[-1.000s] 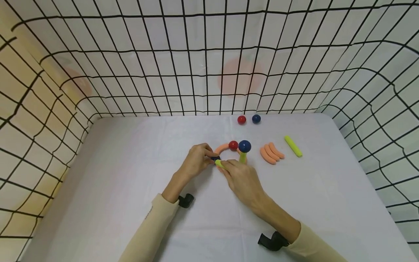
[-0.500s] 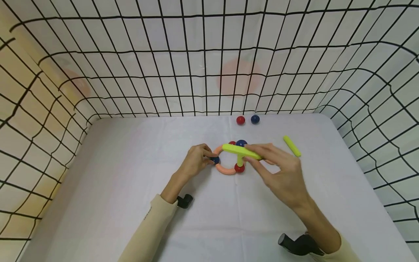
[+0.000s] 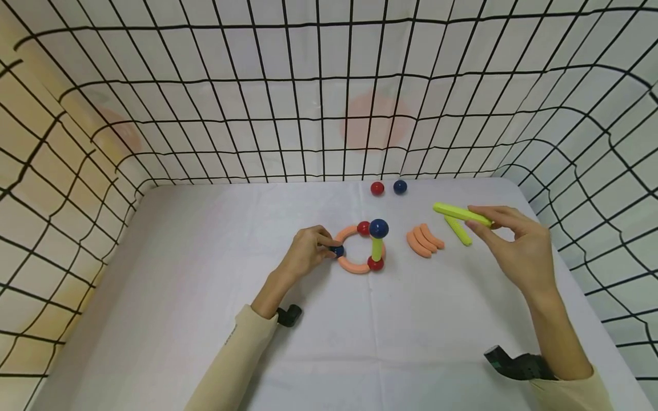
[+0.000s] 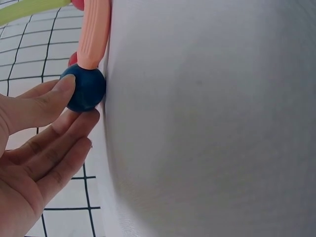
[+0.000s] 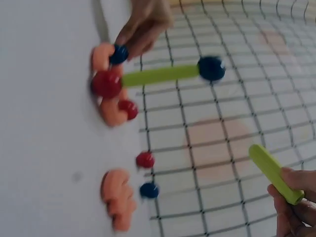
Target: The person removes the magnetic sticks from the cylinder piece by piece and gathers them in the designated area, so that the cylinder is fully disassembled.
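Observation:
My left hand (image 3: pixel 307 249) pinches a blue ball (image 4: pixel 85 89) between thumb and fingers. That ball is part of a ring of curved orange sticks (image 3: pixel 354 267) joined by balls, lying on the table. From the ring's red ball (image 3: pixel 376 263) a yellow-green stick (image 5: pixel 160 76) stands upright, topped by another blue ball (image 3: pixel 378 228). Off to the right, my right hand (image 3: pixel 519 248) holds a loose yellow-green stick (image 3: pixel 457 213) by one end, raised above the table. Beneath it lies a second loose yellow-green stick (image 3: pixel 459 230).
Several loose curved orange sticks (image 3: pixel 425 241) lie side by side right of the ring. A red ball (image 3: pixel 377 188) and a blue ball (image 3: pixel 400 187) rest near the table's back edge. Black wire mesh (image 3: pixel 324 80) walls the table's back and sides.
My right hand has lifted the yellow-green stick away from the ring's blue ball and carried it right, over the other loose stick. My left hand stays on the blue ball.

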Demonstrator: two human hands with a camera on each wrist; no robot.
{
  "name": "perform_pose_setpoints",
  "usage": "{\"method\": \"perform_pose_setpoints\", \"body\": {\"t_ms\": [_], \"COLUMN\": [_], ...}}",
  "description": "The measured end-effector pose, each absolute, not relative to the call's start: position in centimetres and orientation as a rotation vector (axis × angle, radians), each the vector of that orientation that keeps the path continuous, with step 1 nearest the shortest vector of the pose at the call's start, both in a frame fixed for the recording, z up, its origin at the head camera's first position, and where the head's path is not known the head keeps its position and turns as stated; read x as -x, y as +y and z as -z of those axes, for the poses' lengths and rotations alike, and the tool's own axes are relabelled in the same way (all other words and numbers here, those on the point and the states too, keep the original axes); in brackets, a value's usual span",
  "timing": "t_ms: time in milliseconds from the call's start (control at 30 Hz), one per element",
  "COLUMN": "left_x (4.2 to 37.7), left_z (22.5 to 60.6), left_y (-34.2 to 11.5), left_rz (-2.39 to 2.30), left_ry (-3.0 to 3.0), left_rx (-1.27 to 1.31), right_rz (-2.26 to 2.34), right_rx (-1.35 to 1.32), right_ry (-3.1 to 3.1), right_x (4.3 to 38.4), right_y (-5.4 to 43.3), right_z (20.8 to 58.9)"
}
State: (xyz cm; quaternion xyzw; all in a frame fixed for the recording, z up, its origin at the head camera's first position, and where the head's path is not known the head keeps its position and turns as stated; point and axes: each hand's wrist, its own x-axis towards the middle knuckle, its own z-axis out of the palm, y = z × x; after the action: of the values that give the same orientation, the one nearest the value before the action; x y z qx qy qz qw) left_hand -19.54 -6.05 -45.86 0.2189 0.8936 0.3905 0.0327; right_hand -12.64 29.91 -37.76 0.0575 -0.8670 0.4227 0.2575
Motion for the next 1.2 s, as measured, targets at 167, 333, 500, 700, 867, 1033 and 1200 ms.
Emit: {"method": "perform_pose_setpoints", "body": {"t_ms": [167,333,500,700,867,1033,1200], "left_x": [19.6,19.6,19.7,19.7,19.6,19.6,19.6], "left_z": [45.9,45.9,46.1,46.2,46.1,46.1,46.1], "left_y": [-6.1,-6.1,-6.2,-6.1,-6.1,-6.2,-6.3], "left_rz": [-1.219,-1.229,-1.238,-1.237,-1.239,-1.246,-1.251], "left_ry": [2.747,2.738,2.732,2.741,2.733,2.730,2.728], "left_rx": [-0.667,-0.663,-0.647,-0.650,-0.645,-0.645,-0.657], "right_rz": [-1.126,-1.266,-1.351,-1.267,-1.217,-1.167,-1.158], "right_rx": [0.076,0.318,0.588,0.732,0.732,0.689,0.651], "right_ry": [-2.390,-2.363,-2.400,-2.531,-2.616,-2.651,-2.677], "right_x": [14.4,16.2,17.7,18.9,18.8,18.6,18.6], "right_y": [32.6,34.5,36.1,36.9,36.7,36.6,36.6], "right_z": [40.0,42.1,44.1,46.0,47.0,47.5,47.5]}}
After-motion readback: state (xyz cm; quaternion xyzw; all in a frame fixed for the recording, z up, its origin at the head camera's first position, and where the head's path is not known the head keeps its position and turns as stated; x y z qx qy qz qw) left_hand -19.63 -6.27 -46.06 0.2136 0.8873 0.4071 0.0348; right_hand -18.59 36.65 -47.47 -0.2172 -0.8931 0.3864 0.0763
